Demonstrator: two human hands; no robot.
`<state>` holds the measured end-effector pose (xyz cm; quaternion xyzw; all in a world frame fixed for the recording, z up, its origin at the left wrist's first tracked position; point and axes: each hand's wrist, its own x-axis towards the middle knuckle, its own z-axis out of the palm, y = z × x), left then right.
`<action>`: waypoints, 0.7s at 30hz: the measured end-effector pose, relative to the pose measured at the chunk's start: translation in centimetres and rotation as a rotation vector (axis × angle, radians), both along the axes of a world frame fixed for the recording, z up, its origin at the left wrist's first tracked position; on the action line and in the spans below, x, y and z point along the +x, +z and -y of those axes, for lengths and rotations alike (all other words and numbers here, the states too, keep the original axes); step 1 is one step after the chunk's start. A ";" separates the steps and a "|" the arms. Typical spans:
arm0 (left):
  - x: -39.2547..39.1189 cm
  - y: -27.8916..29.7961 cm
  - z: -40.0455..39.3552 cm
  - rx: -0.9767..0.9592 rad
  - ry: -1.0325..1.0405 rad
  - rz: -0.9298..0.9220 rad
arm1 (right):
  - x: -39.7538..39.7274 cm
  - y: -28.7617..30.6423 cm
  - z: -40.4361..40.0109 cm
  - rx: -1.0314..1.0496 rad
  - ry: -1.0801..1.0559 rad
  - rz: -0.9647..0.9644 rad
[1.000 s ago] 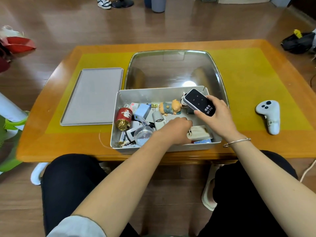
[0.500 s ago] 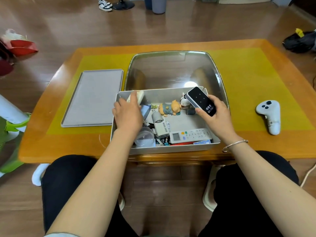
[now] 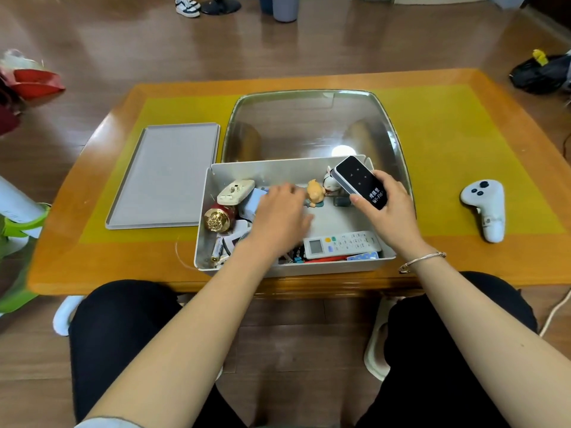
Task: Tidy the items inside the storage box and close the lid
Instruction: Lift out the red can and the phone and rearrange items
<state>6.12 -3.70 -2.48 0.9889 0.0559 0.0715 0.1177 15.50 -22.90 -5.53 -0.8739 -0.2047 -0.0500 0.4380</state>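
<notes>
A white storage box [image 3: 204, 230] stands at the table's near edge, full of small items. Its flat grey lid [image 3: 167, 177] lies on the table to the left. My right hand [image 3: 386, 208] grips a black-faced Wi-Fi device [image 3: 360, 182] above the box's far right corner. My left hand [image 3: 278, 211] reaches into the middle of the box with fingers stretched, holding nothing. Inside lie a beige plug adapter [image 3: 236, 190] at far left, a red and gold tin [image 3: 220, 217], a small doll figure [image 3: 315, 193], a rabbit figure [image 3: 330, 183], a white remote control [image 3: 341, 244] and batteries [image 3: 217, 250].
A clear domed cover [image 3: 309, 125] sits behind the box. A white game controller [image 3: 486, 205] lies on the table to the right. My knees are under the table's near edge. A black bag [image 3: 539, 74] and shoes [image 3: 187, 6] are on the floor beyond.
My left hand carried the beige adapter from the box's right side to the far left corner, let it go, and moved back to the middle. The right hand stays put.
</notes>
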 end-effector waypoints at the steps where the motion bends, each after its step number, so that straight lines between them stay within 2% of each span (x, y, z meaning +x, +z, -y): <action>1: 0.1 -0.2 0.9 -0.033 -0.131 -0.080 | 0.0 0.0 0.0 0.002 0.000 0.000; 3: 0.4 -0.8 2.6 -0.057 -0.303 -0.260 | 0.0 0.0 0.0 0.001 0.002 0.006; 5: 0.9 -1.5 3.6 -0.046 -0.359 -0.363 | 0.0 0.0 0.0 -0.007 0.007 0.014; 13: 2.7 -2.4 4.0 -0.020 -0.365 -0.436 | 0.0 0.2 -0.1 -0.022 0.002 0.035; 16: 2.2 -2.4 4.1 0.021 -0.361 -0.361 | 0.0 0.1 -0.1 -0.019 0.000 0.027; 21: 1.6 -0.1 1.4 -0.006 -0.226 -0.028 | 0.1 0.1 0.0 0.048 0.006 0.000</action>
